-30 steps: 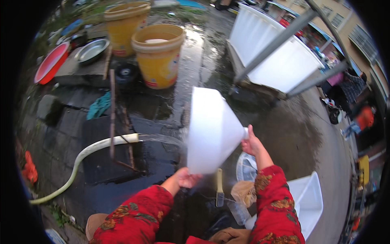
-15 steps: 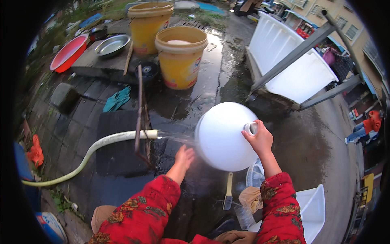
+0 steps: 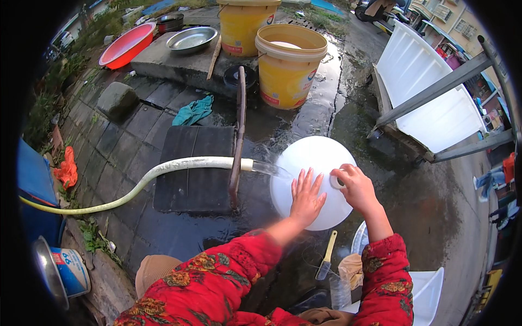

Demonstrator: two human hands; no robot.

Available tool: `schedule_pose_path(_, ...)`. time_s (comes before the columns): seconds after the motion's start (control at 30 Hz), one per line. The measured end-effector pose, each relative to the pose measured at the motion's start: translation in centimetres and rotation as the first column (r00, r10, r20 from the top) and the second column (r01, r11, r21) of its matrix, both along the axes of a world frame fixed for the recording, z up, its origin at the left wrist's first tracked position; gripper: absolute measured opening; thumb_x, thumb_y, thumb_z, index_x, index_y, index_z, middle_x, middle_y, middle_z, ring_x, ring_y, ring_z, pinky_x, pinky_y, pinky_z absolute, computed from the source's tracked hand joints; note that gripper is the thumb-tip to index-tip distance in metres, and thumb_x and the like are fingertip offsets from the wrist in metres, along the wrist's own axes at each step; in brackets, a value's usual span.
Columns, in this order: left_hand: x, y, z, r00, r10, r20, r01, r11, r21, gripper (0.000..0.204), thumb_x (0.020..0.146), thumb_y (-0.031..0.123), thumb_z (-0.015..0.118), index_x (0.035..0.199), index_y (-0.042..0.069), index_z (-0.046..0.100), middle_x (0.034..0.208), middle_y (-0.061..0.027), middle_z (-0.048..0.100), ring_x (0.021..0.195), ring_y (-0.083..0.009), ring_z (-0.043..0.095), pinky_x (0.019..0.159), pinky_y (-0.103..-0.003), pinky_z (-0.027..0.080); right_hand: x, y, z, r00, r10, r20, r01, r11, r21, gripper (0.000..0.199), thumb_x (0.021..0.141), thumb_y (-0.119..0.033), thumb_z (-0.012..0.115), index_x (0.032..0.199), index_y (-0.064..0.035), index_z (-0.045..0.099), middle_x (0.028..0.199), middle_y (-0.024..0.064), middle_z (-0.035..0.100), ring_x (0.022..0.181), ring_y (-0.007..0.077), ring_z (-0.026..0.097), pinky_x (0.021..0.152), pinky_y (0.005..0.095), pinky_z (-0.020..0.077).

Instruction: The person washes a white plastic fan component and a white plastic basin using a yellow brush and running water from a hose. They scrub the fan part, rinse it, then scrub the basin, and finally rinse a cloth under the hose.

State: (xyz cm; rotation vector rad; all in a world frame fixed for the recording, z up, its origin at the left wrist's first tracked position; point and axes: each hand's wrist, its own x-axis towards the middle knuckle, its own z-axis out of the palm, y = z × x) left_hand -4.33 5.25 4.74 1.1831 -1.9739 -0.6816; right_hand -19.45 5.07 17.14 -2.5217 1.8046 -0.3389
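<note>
White vessel: here it is, just right of the middle of the frame, a big round-bodied white vessel [image 3: 311, 155], its short neck [image 3: 336, 183] facing up toward the head.
Left hand: the left hand [image 3: 306, 204] lies flat and spread on the vessel's face, grasping nothing, the wrist a blur.
Right hand: and there's the right hand [image 3: 356, 190], thumb and fingers closed around that neck, just beside the left fingertips.
Sleeves: both red, flower-patterned, rising from the lower edge.
Hose: a pale yellow hose [image 3: 174, 167] sweeps in from the left edge, its end short of the vessel.
Water: a clear stream [image 3: 270, 169] shoots out, straight at the vessel's left side!
Rusty bar: a rusty bar [image 3: 237, 130] crosses the hose near its end; which lies on top is hard to tell.
Dark panel: under the hose, left of centre, sits a dark panel [image 3: 190, 193].
Brush: below the vessel, lower middle, a yellow-handled brush [image 3: 328, 255] on the wet ground.
Buckets: top centre, two yellow buckets, the nearer bucket [image 3: 288, 70] lidless.
Tub: upper right, a large white tub [image 3: 424, 89].
</note>
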Motion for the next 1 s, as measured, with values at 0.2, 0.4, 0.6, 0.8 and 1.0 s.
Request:
schedule_pose_path(0.2,0.2,-0.6,-1.3,0.999,0.02,-0.033,-0.018,0.999,0.046,0.052,0.092,0.027,0.046,0.14,0.01,0.036,0.147,-0.0192,0.026,0.138,-0.0383,0.018,0.107,-0.058,0.012,1.0,-0.9,-2.2,0.96,0.202,0.194,-0.214,0.976,0.042,0.034,0.07,0.008,0.052,0.096,-0.0108,0.064,0.118,0.0122,0.056,0.114,0.0323,0.051,0.094,0.0378,0.044)
schedule_pose_path(0.4,0.0,-0.1,-1.7,0.993,0.107,-0.049,-0.103,0.991,0.08,0.053,0.09,0.026,0.049,0.139,0.011,0.036,0.146,-0.0181,0.028,0.138,-0.0357,0.019,0.107,-0.06,0.012,3.3,-1.5,-4.1,0.957,-0.153,0.246,0.132,0.986,0.1,0.036,0.074,-0.023,0.066,0.105,-0.0053,0.06,0.125,0.0165,0.05,0.118,0.0342,0.048,0.094,0.0426,0.0442)
schedule_pose_path(0.6,-0.1,-0.6,-2.7,0.991,0.091,-0.094,-0.083,0.992,0.09,0.048,0.089,0.023,0.048,0.135,0.011,0.041,0.144,-0.0165,0.031,0.137,-0.0346,0.022,0.105,-0.062,0.013,3.5,-1.6,-2.9,0.984,-0.161,0.076,0.159,0.987,0.031,0.048,0.07,-0.039,0.072,0.092,0.001,0.058,0.085,0.0185,0.063,0.075,0.0332,0.064,0.066,0.04,0.0522)
schedule_pose_path(0.8,-0.3,-2.6,-4.3,0.983,0.141,-0.118,-0.142,0.99,-0.004,0.048,0.08,0.014,0.053,0.127,0.006,0.05,0.133,-0.0137,0.048,0.129,-0.0316,0.038,0.105,-0.051,0.023,2.0,-1.0,0.0,0.995,-0.015,0.098,0.001,0.99,0.143,0.032,0.066,-0.015,0.072,0.093,-0.0052,0.058,0.086,0.0143,0.056,0.081,0.0334,0.057,0.071,0.04,0.0475)
schedule_pose_path(1.0,-0.4,-3.6,-7.0,0.982,0.12,0.148,-0.167,0.917,0.362,0.053,0.096,0.036,0.039,0.143,0.013,0.034,0.153,-0.0097,0.021,0.141,-0.0289,0.019,0.111,-0.049,0.013,2.1,-1.5,-0.8,0.948,0.285,0.145,-0.315,0.912,0.265,0.043,0.064,0.009,0.05,0.104,-0.006,0.059,0.113,0.0153,0.058,0.106,0.0367,0.05,0.093,0.0428,0.0411)
